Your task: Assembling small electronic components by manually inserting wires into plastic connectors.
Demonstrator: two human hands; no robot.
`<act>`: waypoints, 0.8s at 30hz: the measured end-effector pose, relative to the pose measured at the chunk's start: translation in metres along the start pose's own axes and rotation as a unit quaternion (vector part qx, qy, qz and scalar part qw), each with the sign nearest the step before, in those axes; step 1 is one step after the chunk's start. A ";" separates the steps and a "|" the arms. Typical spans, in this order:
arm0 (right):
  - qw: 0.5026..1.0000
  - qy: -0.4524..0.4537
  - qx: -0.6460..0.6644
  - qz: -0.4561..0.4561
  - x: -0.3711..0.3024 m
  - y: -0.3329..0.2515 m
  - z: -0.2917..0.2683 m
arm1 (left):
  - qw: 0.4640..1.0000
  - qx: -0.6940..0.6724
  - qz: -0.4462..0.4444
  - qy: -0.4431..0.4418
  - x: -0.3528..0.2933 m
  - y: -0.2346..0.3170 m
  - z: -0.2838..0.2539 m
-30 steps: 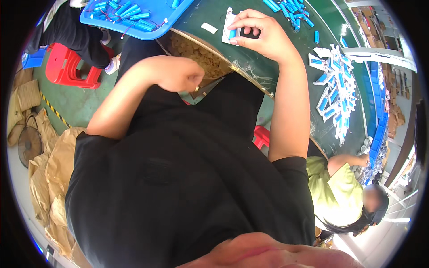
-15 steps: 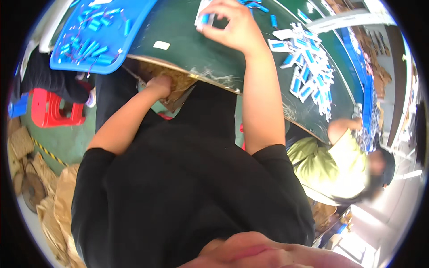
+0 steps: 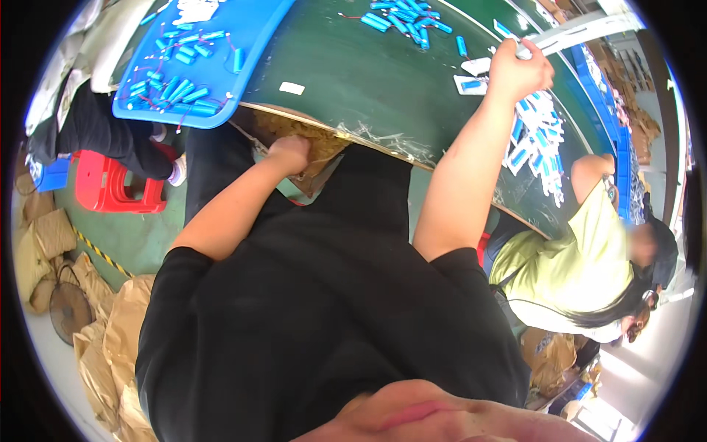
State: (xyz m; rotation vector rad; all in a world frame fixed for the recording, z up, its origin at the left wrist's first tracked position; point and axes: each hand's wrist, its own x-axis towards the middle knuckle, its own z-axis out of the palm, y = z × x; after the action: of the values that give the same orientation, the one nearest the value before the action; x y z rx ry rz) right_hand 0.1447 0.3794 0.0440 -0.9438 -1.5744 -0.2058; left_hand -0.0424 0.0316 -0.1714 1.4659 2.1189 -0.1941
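Observation:
My right hand [image 3: 519,72] is stretched out over the far end of a pile of white pieces with blue cylinders [image 3: 543,147] on the right of the green table. Its thumb and forefinger are apart, and I see nothing held between them. My left hand [image 3: 289,153] is closed at the near table edge, inside a brown carton [image 3: 318,171] with yellowish contents. Whatever its fingers hold is hidden. Further back on the green table [image 3: 317,74] lies a heap of blue wired cylinders [image 3: 412,18], with a single blue cylinder [image 3: 461,46] beside it.
A blue tray [image 3: 254,62] with blue wired cylinders and white pieces sits at the left. A small pale slip [image 3: 292,88] lies near the table edge. A person in a yellow-green top [image 3: 571,258] works at the right. A red stool [image 3: 110,188] stands on the floor left.
My right hand has gone right, from the table's middle, where it held a white piece with blue, to the pile. My left hand stays at the carton. The whole view has shifted slightly.

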 end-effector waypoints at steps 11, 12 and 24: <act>0.871 -0.486 0.067 -0.021 -0.050 -0.058 0.028 | 0.842 -0.312 0.397 0.191 -0.140 0.050 -0.156; 0.870 -0.487 0.071 -0.028 -0.050 -0.059 0.029 | 0.832 -0.306 0.395 0.240 -0.148 0.046 -0.175; 0.846 -0.512 0.145 -0.019 -0.054 -0.068 0.024 | 0.870 0.123 -0.118 0.463 0.012 -0.154 -0.271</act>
State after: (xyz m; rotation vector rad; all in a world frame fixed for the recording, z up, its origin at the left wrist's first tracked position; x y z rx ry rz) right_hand 0.0790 0.3259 0.0151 -0.8038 -2.5039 0.6101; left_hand -0.2803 0.0924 0.0207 1.6261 3.1439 0.2167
